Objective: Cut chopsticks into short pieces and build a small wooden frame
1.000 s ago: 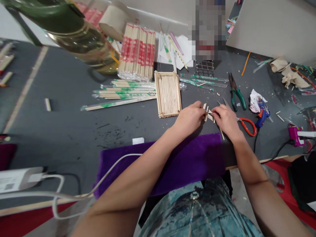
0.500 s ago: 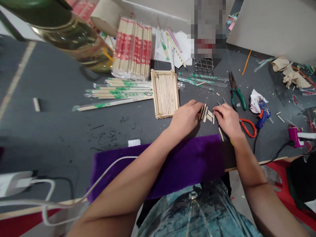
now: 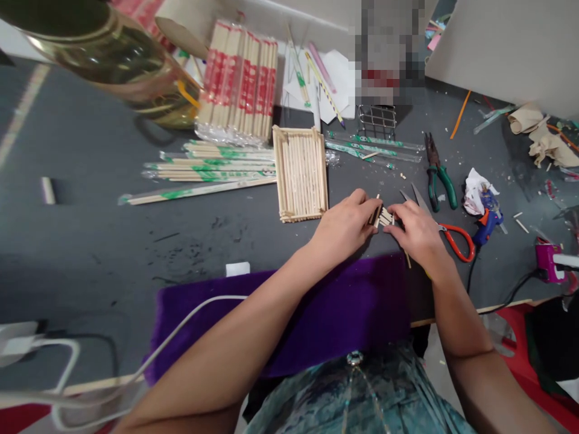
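Several short cut wooden sticks [image 3: 386,217] lie close together on the dark table between my two hands. My left hand [image 3: 344,222] rests at their left side, thumb and fingers curled about a slightly longer stick [image 3: 377,211]. From the right, my right hand [image 3: 414,228] has its thumb and forefinger closed about the end of the small group, on a stick there. Part of the group is hidden by my fingers. Left of my hands lies a shallow rectangular tray made of sticks [image 3: 301,175]. Scissors [image 3: 458,241] with red handles lie just beyond my right hand.
Green-handled pliers [image 3: 438,178] and a blue glue gun [image 3: 491,220] lie to the right. Packed chopsticks [image 3: 239,84], wrapped chopsticks [image 3: 217,163] and a large bottle [image 3: 136,66] occupy the back left. A purple cloth [image 3: 271,325] covers the near edge.
My right hand has moved inward, its thumb now against the short sticks. The fingers of both hands have come closer together around the group. The view has shifted slightly.
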Motion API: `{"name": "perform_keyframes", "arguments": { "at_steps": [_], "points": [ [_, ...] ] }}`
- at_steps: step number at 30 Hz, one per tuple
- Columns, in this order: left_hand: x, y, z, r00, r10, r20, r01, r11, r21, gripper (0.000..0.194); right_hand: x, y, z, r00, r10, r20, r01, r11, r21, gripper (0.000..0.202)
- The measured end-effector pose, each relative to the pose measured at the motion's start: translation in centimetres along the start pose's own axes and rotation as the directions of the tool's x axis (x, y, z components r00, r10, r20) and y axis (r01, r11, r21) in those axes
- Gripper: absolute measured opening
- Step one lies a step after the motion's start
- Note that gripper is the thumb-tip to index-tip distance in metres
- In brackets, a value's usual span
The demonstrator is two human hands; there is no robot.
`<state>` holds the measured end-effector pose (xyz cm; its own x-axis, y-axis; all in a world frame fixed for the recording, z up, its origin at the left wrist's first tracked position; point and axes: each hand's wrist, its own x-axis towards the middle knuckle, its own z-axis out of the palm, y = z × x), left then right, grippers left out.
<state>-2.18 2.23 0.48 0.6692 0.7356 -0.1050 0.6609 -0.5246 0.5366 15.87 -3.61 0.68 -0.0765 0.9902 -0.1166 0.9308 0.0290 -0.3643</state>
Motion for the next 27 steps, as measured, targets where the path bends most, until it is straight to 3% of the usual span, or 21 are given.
{"name": "perform_keyframes", "arguments": {
  "at_steps": [17,22,27],
  "points": [
    [-0.18,-0.06,-0.11,1.000,-0.021,0.000,0.021,0.999,-0.033,0.035,0.06,0.20,-0.10,0.995,0.019,-0.098,-0.008,0.994,0.107,0.018],
    [-0.19,-0.41,0.04,1.000,0.029,-0.012,-0.030,0.998,-0.053,0.041,0.14,0.19,0.14,0.998,0.038,-0.059,-0.033,0.996,0.084,0.022],
    [-0.10,-0.64,0.18,0.998,0.055,-0.017,-0.055,0.998,-0.037,0.035,0.19,0.13,0.66,1.000,-0.003,-0.013,0.003,0.999,0.044,0.022]
  ]
}}
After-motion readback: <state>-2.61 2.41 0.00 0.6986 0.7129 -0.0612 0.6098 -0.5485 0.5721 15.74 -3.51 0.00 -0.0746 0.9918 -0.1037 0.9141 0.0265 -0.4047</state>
